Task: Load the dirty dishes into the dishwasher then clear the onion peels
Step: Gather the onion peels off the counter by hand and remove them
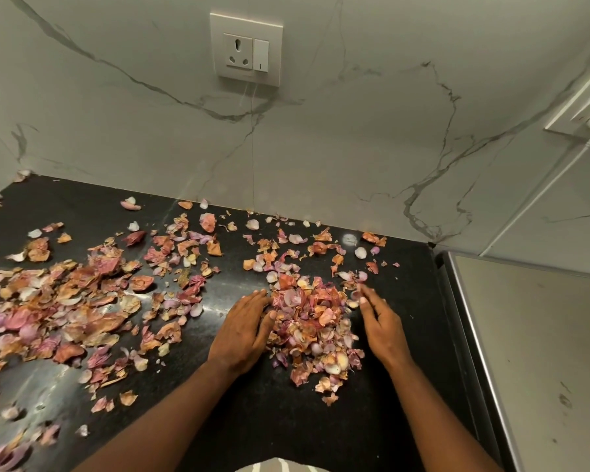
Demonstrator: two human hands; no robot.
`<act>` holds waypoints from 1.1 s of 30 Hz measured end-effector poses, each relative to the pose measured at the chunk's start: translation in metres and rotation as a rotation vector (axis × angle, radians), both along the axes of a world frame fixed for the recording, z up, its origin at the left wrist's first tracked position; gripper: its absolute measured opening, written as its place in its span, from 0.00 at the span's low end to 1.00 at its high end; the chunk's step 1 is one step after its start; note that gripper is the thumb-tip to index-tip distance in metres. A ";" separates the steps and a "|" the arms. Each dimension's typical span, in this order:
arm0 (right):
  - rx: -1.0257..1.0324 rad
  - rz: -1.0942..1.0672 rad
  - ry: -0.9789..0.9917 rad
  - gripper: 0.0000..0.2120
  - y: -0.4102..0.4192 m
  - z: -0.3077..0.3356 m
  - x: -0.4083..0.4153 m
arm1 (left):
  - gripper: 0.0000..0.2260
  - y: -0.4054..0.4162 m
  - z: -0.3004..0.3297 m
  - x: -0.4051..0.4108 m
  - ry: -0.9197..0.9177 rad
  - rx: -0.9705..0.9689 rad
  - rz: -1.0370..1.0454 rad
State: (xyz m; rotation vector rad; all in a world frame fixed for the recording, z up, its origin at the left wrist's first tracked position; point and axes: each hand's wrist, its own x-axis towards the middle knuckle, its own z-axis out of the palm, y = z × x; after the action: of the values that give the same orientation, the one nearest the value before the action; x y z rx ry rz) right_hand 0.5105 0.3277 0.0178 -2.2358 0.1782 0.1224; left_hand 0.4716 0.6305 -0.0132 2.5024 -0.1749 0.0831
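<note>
A heap of dry pink and orange onion peels (312, 321) is gathered on the black polished stone bench (269, 417), flanked by both hands. The left hand (242, 330) and right hand (382, 327) are laid against its sides with fingers straight, gripping nothing. More loose peels (58, 301) are scattered to the left. A white wall socket (246, 49) is set in the marble wall above.

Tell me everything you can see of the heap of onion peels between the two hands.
The heap of onion peels is a loose mound of thin, dry-looking pink, orange and pale flakes lying on the black counter, right of centre. The left hand lies flat against its left edge and the right hand flanks its right edge, fingers straight. Stray flakes trail off its near end; more lie scattered beyond it.
</note>
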 end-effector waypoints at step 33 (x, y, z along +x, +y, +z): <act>0.115 -0.189 -0.263 0.24 0.035 -0.006 -0.062 | 0.19 -0.004 0.023 0.044 -0.060 -0.313 0.083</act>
State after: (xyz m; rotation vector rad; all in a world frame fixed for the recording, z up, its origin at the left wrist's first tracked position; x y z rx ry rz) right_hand 0.4481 0.3624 0.0115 -2.0848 0.2309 -0.2567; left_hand 0.5157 0.6264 0.0093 2.1958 -0.0756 0.2040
